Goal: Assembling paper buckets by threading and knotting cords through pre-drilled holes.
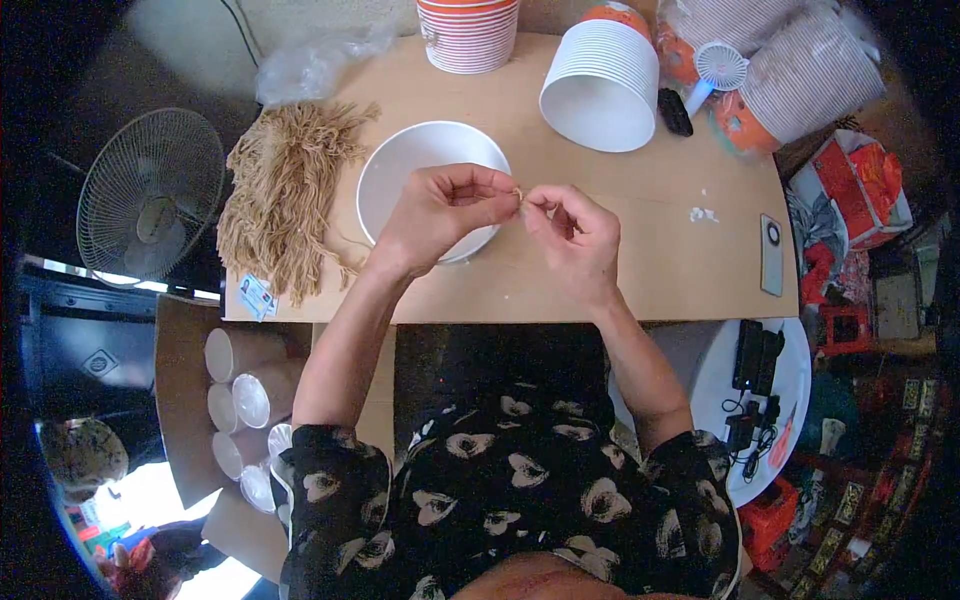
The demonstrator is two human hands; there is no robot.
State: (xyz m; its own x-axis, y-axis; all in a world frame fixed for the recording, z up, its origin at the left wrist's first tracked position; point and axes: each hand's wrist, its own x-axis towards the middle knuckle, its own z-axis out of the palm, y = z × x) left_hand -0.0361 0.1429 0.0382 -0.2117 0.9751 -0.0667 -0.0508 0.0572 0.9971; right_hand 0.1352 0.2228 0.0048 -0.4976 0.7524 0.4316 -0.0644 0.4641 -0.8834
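Left hand pinched narrow, thumb against index finger, holding small tan strand. Right hand also narrow, thumb and index finger on same strand, other fingers curled. Strand sits between 2 hands, above bench, just beside right rim of white bowl; long axis too small to tell. Tan cord bundle lies left of bowl, long axis running far to near, near end slanting left, loose ends toward person.
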